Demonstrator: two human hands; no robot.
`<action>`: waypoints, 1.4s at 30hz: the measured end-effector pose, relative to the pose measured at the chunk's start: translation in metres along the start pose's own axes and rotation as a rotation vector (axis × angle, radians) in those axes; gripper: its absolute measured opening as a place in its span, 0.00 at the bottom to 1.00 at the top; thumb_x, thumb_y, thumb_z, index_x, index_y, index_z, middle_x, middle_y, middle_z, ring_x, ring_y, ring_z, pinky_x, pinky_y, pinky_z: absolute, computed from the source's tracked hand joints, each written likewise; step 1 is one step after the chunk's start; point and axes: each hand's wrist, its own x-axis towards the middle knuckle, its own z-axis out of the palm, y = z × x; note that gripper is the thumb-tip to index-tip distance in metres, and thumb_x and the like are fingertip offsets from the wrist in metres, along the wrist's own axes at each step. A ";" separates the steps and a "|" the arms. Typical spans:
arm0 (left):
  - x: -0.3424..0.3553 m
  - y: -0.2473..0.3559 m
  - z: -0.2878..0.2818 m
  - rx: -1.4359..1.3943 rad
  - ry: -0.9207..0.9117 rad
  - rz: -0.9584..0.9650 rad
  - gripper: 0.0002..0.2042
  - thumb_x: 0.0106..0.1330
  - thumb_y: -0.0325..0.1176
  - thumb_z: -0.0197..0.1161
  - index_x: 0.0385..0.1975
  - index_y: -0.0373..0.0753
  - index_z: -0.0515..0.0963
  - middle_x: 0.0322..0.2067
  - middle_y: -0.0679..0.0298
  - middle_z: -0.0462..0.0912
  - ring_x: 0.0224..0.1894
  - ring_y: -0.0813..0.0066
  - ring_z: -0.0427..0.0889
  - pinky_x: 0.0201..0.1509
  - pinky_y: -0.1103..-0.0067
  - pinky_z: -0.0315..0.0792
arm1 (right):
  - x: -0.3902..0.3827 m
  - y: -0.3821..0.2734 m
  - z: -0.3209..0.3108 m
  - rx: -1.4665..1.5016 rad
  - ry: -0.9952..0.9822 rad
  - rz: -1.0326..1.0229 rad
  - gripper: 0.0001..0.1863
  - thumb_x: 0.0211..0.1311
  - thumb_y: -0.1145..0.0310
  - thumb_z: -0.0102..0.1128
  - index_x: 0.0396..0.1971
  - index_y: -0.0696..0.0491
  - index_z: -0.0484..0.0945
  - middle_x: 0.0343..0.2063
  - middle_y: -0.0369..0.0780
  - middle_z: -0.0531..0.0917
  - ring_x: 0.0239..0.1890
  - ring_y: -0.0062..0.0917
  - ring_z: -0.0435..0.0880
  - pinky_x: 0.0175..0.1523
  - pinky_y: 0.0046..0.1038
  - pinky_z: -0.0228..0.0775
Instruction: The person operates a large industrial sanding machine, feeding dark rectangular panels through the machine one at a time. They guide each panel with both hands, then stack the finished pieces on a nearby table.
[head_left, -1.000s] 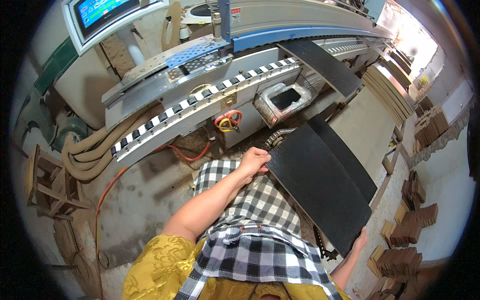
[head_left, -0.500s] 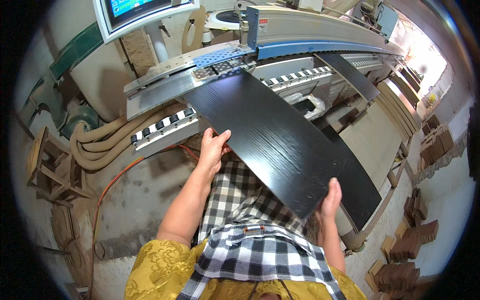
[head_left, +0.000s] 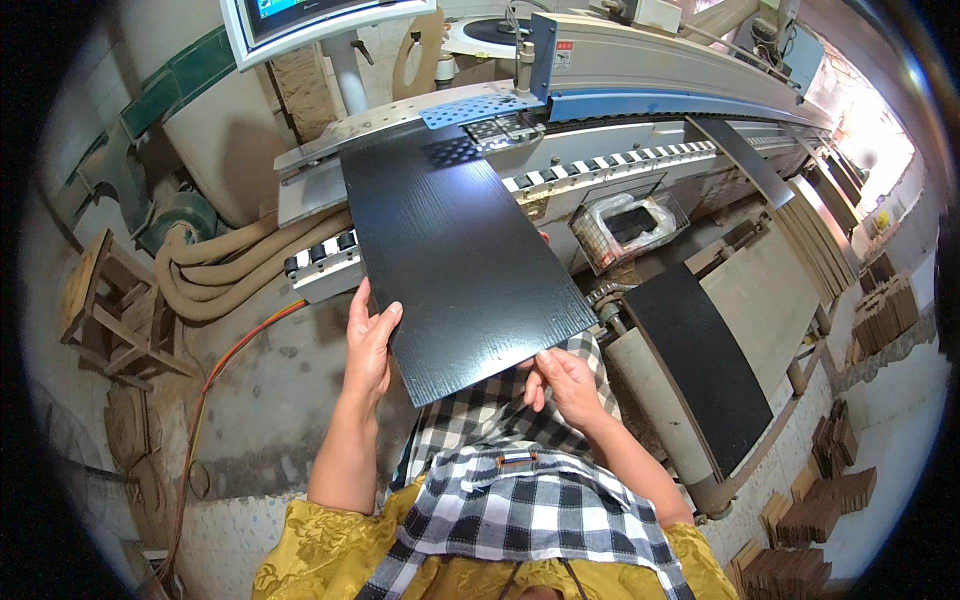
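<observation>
A black wood-grained panel (head_left: pixel 460 270) lies tilted in front of me, its far end resting on the metal infeed table of a long machine (head_left: pixel 680 95). My left hand (head_left: pixel 371 335) grips the panel's left edge near its near corner, thumb on top and fingers partly beneath. On the near edge, my right hand (head_left: pixel 563 383) pinches the board with the thumb on top; its other fingers curl below. A second black panel (head_left: pixel 700 360) lies to the right on a pale board over a roller conveyor (head_left: pixel 655 400).
White roller strips (head_left: pixel 610 165) run along the machine. A wire basket (head_left: pixel 628 225) hangs below them. Another dark panel (head_left: pixel 740 160) sits further along. Thick hoses (head_left: pixel 190 285) and a wooden stool (head_left: pixel 125 305) stand at left. Stacked brown boards (head_left: pixel 805 515) lie at right.
The panel has swung so its near end moved left and its far end lies further onto the infeed table. My right hand shifted left from the right corner to the near edge.
</observation>
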 end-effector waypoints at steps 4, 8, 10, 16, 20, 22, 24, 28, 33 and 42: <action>0.004 -0.003 -0.006 0.011 0.026 0.071 0.31 0.62 0.24 0.53 0.63 0.35 0.46 0.47 0.59 0.73 0.44 0.78 0.74 0.52 0.79 0.66 | -0.001 0.000 0.001 -0.020 0.000 0.006 0.20 0.68 0.58 0.39 0.36 0.60 0.74 0.16 0.39 0.77 0.13 0.15 0.71 0.21 0.15 0.63; 0.005 0.000 -0.013 0.055 0.000 0.031 0.27 0.63 0.26 0.52 0.62 0.37 0.53 0.58 0.64 0.62 0.47 0.81 0.71 0.49 0.83 0.68 | -0.021 0.003 -0.021 -0.165 0.135 0.076 0.20 0.67 0.57 0.40 0.35 0.58 0.75 0.15 0.35 0.76 0.12 0.13 0.67 0.20 0.14 0.60; 0.000 0.011 -0.014 0.098 0.004 -0.051 0.27 0.63 0.26 0.52 0.62 0.38 0.54 0.57 0.68 0.63 0.39 0.88 0.69 0.42 0.89 0.67 | -0.039 0.019 -0.036 -0.308 0.256 0.115 0.20 0.67 0.56 0.40 0.34 0.57 0.75 0.13 0.34 0.75 0.12 0.13 0.66 0.19 0.15 0.59; 0.001 0.015 -0.015 0.124 0.008 -0.092 0.26 0.63 0.26 0.52 0.62 0.41 0.55 0.52 0.75 0.68 0.23 0.96 0.62 0.19 0.96 0.58 | -0.075 0.083 -0.057 -0.693 0.433 0.087 0.15 0.63 0.61 0.47 0.29 0.56 0.78 0.14 0.41 0.77 0.18 0.23 0.76 0.25 0.24 0.66; 0.004 0.012 -0.015 0.140 0.001 -0.086 0.26 0.63 0.27 0.52 0.62 0.42 0.55 0.42 0.77 0.72 0.19 0.96 0.61 0.16 0.96 0.57 | -0.073 0.085 -0.050 -0.817 0.423 -0.013 0.12 0.61 0.64 0.49 0.28 0.56 0.78 0.18 0.45 0.78 0.21 0.36 0.78 0.27 0.30 0.68; 0.005 0.011 -0.015 0.165 -0.004 -0.113 0.26 0.63 0.28 0.52 0.62 0.43 0.55 0.37 0.77 0.73 0.18 0.95 0.61 0.15 0.96 0.57 | -0.072 0.084 -0.050 -0.823 0.422 -0.028 0.11 0.60 0.65 0.50 0.27 0.56 0.78 0.19 0.46 0.78 0.22 0.38 0.79 0.27 0.31 0.69; 0.006 0.011 -0.010 0.156 -0.024 -0.106 0.26 0.64 0.28 0.52 0.62 0.43 0.55 0.33 0.77 0.73 0.18 0.95 0.61 0.16 0.96 0.58 | -0.073 0.083 -0.050 -0.810 0.428 -0.023 0.11 0.60 0.65 0.51 0.27 0.56 0.77 0.19 0.46 0.78 0.23 0.38 0.79 0.27 0.32 0.69; 0.009 0.007 0.008 0.174 0.013 -0.096 0.26 0.64 0.28 0.52 0.62 0.44 0.54 0.23 0.78 0.68 0.17 0.95 0.60 0.16 0.96 0.58 | -0.074 0.086 -0.051 -0.802 0.439 -0.043 0.11 0.60 0.65 0.51 0.27 0.56 0.77 0.20 0.46 0.78 0.22 0.37 0.79 0.27 0.31 0.69; 0.018 -0.003 0.030 0.180 -0.057 -0.117 0.28 0.63 0.28 0.52 0.63 0.41 0.50 0.25 0.74 0.69 0.17 0.91 0.64 0.18 0.91 0.65 | -0.074 0.084 -0.050 -0.774 0.445 -0.097 0.11 0.60 0.66 0.50 0.28 0.57 0.78 0.19 0.45 0.78 0.22 0.34 0.79 0.27 0.29 0.69; 0.041 -0.041 0.095 0.147 -0.083 -0.165 0.30 0.64 0.29 0.52 0.64 0.41 0.46 0.22 0.71 0.69 0.17 0.88 0.67 0.19 0.89 0.68 | -0.080 0.082 -0.067 -0.244 0.472 0.093 0.14 0.65 0.63 0.46 0.32 0.58 0.77 0.13 0.34 0.75 0.13 0.13 0.69 0.19 0.18 0.60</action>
